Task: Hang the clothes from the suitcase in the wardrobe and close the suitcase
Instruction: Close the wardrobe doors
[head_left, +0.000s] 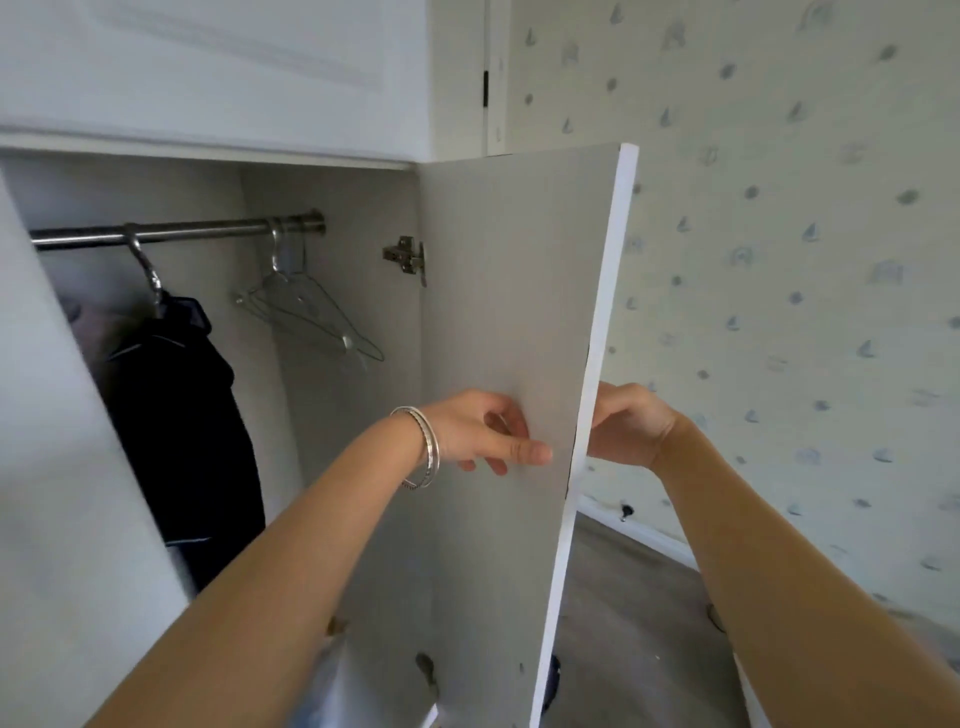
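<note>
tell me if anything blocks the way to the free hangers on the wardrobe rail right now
Nothing visible does. The wardrobe door is swung open, with the left hand on its inner face and the right hand behind its edge. The empty wire hangers hang clear on the rail, apart from the dark garment further left.

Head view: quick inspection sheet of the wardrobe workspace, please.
Surface: wardrobe door open, inner face toward camera.
Job's things: dark garment hanging on rail; empty wire hangers near the rail's right end; suitcase not in view.
Clutter: nothing seen.
Grippers: left hand on the door's inner face, fingers partly curled; right hand behind the door edge, grip hidden.
Cables: nothing seen.
Surroundings: patterned wallpaper, wood floor.
</note>
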